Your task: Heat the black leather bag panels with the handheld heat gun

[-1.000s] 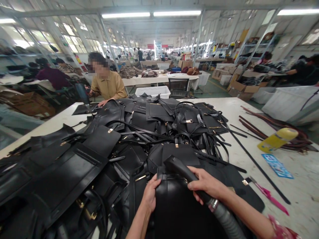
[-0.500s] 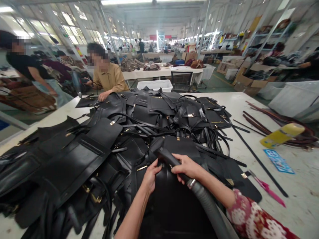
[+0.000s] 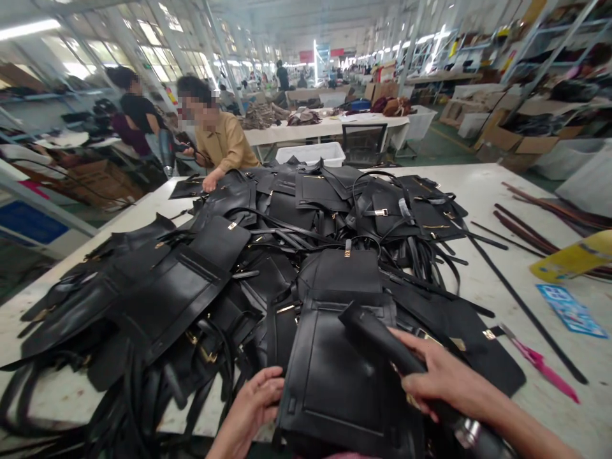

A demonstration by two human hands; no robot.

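Note:
A black leather bag (image 3: 329,376) lies flat in front of me, its flap with a gold clasp folded out on the far side. My right hand (image 3: 437,376) is wrapped around a black hose nozzle (image 3: 377,338) with a metal clamp at its lower end. The nozzle's flat tip is over the bag's upper right part; whether it touches the leather, I cannot tell. At the bag's left edge is my left hand (image 3: 253,405), fingers loosely extended and apart, with fingertips at the edge. More black bags (image 3: 172,293) and straps are heaped around it.
Across the white table (image 3: 482,185), a co-worker in a tan shirt (image 3: 224,143) has a hand on the pile and holds another blower-like tool. On the right lie pink-handled scissors (image 3: 542,363), a blue-and-white card (image 3: 568,309), a yellow object (image 3: 574,258) and brown straps (image 3: 526,229).
The nozzle has moved right and nearer to me. My left hand has left its place beside the tip and moved down to the bag's left edge. The view has shifted left.

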